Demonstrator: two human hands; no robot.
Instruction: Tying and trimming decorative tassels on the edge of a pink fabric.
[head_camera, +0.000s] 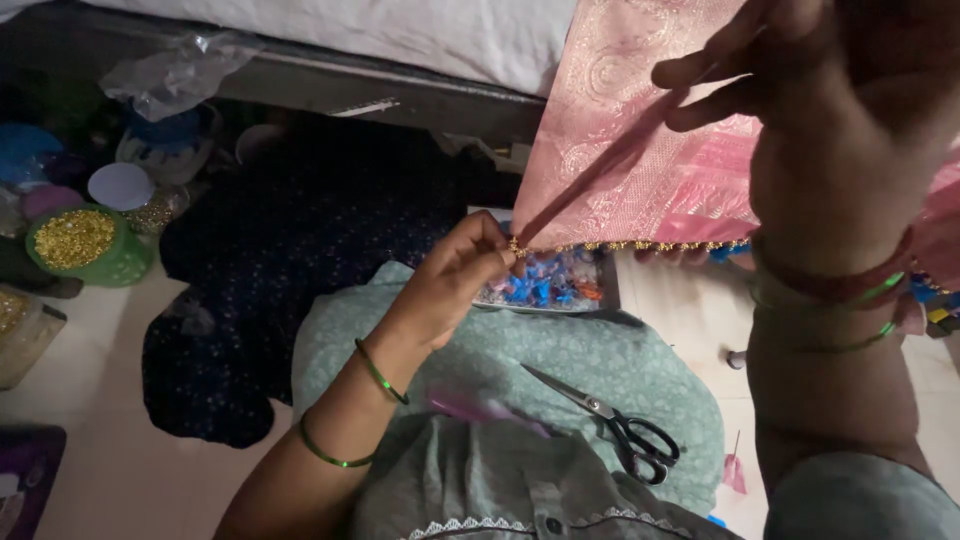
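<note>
Pale floor (130, 470) fills the lower left of the frame, with a bed edge (400, 40) running across the top. Over the floor at centre left spreads a dark dotted cloth (300, 240). At the bottom centre lies the person's lap in green fabric (480, 360).

Hanging in the upper right is a pink cloth (640, 150) with woven patterns and a row of small gold beads (640, 244) along its lower edge. The right hand (830, 110), raised in the upper right, holds the cloth up; its fingers are bent around the fabric, thumb and forefinger drawn together, with red and green bangles on the wrist. The left hand (460, 275), at centre, pinches the lower left corner of the pink cloth at the beaded edge, fingertips pressed together; two green bangles circle that forearm.

Just behind the left hand sits a tray (555, 285) of blue and orange pieces. On the lap, lower centre right, rest black-handled scissors (615, 425) with blades closed. At the left edge stands a green tub (85, 245) full of gold beads, with a white lid (120, 186) just above it and crumpled clear plastic (175, 75) in the upper left.
</note>
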